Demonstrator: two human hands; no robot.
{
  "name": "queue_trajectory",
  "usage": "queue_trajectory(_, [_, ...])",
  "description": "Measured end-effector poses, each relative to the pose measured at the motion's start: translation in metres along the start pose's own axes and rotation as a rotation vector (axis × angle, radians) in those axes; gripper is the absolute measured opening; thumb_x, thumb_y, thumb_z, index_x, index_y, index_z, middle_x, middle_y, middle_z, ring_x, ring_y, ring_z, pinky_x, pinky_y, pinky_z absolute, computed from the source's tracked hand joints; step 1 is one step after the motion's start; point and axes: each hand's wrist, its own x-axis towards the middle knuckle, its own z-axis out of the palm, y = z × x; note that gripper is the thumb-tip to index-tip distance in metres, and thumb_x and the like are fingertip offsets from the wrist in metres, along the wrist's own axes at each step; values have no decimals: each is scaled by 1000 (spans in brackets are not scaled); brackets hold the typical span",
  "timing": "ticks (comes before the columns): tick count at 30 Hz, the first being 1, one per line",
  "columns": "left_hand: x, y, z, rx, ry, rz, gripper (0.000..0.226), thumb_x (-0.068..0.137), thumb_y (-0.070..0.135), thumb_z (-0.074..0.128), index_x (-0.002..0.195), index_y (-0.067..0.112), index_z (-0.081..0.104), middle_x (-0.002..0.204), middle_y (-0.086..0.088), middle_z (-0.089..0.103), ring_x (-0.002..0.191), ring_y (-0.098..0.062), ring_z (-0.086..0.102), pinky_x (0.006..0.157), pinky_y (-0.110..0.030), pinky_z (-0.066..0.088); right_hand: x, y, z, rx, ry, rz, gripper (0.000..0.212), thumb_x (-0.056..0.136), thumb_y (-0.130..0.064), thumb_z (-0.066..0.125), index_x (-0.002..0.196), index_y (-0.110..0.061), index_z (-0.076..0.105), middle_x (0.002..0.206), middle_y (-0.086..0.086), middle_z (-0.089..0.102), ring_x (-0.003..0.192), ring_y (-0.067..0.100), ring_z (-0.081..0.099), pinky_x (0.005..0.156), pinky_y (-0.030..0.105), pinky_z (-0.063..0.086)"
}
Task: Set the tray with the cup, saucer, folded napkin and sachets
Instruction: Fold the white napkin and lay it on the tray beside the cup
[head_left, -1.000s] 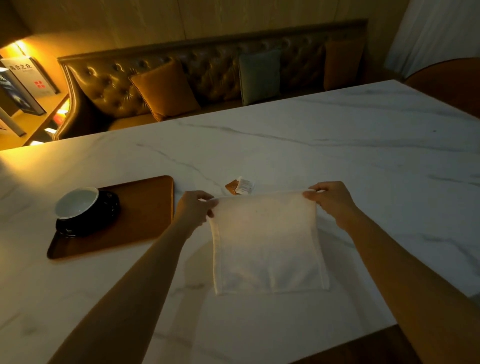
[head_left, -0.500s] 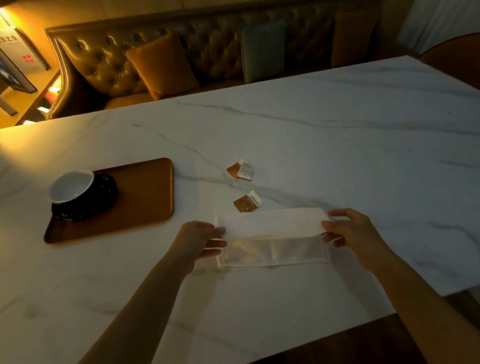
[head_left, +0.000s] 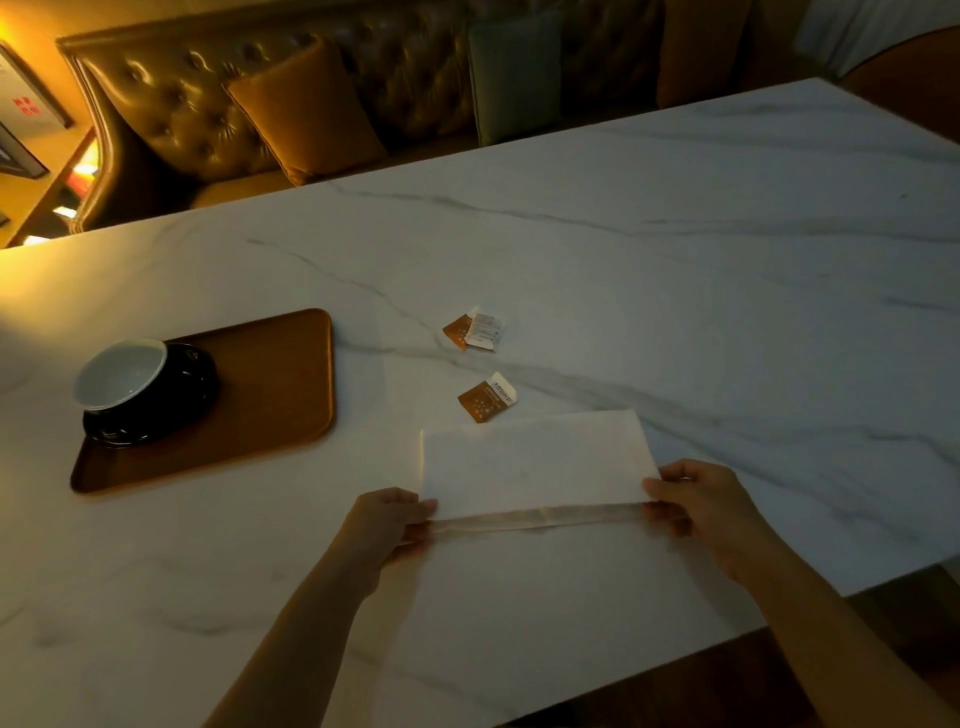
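Fingers (head_left: 418, 530) of left hand (head_left: 387, 522) and right hand (head_left: 698, 499) pinch the near corners of the napkin (head_left: 530, 462), with the fold almost closed. It lies on the table (head_left: 727, 260), right of the tray (head_left: 291, 415). Thin, limp, light: best gripped by the corners or folded edge and pressed flat, else it likely springs open. Cup (head_left: 122, 371) sits on saucer (head_left: 195, 384) on the tray. Sachets (head_left: 487, 397) lie loose by the napkin's far edge.
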Motion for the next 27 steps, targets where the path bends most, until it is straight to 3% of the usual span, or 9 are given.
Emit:
queue_trajectory(3, [1, -2, 3, 26, 28, -8, 11, 80, 6, 66, 74, 4, 58, 64, -11, 58, 55, -19, 55, 40, -17, 48, 0, 4, 1, -67, -8, -4, 7, 79, -7, 65, 73, -4, 63, 48, 5, 64, 40, 14, 56, 43, 26, 37])
queue_trajectory(10, [5, -4, 9, 118, 96, 42, 10, 77, 3, 68, 77, 0, 58, 65, -13, 59, 56, -20, 56, 40, -17, 49, 3, 3, 0, -149, -31, -13, 13, 80, -10, 65, 68, -9, 60, 48, 2, 58, 35, 7, 48, 36, 20, 36])
queue_trajectory(18, [10, -6, 6, 254, 91, 81, 18, 76, 7, 68, 64, 7, 56, 60, -9, 58, 55, -20, 52, 53, -26, 44, 10, 5, -1, -430, -51, -83, 19, 74, -18, 71, 64, -12, 56, 59, 2, 54, 52, 15, 48, 50, 26, 35])
queue_trajectory(22, [12, -6, 3, 339, 81, 60, 18, 76, 17, 71, 74, 8, 55, 69, -7, 59, 59, -17, 53, 53, -26, 41, 11, 1, -3, -547, -7, -88, 24, 75, -32, 71, 70, -13, 57, 63, 0, 57, 59, 16, 53, 52, 28, 38])
queue_trajectory(25, [15, -4, 3, 582, 300, 127, 31, 80, 34, 67, 91, 10, 52, 87, -9, 57, 73, -21, 54, 64, -31, 45, 12, -12, 0, -673, 124, -277, 24, 80, -36, 64, 84, -13, 58, 70, 0, 58, 64, 18, 54, 57, 31, 40])
queue_trajectory(27, [16, 1, 8, 713, 469, 358, 27, 84, 33, 61, 98, 12, 52, 95, -6, 56, 78, -18, 54, 66, -30, 42, 14, -19, 12, -751, 141, -418, 25, 84, -32, 61, 96, -10, 61, 90, 8, 62, 80, 27, 58, 69, 36, 45])
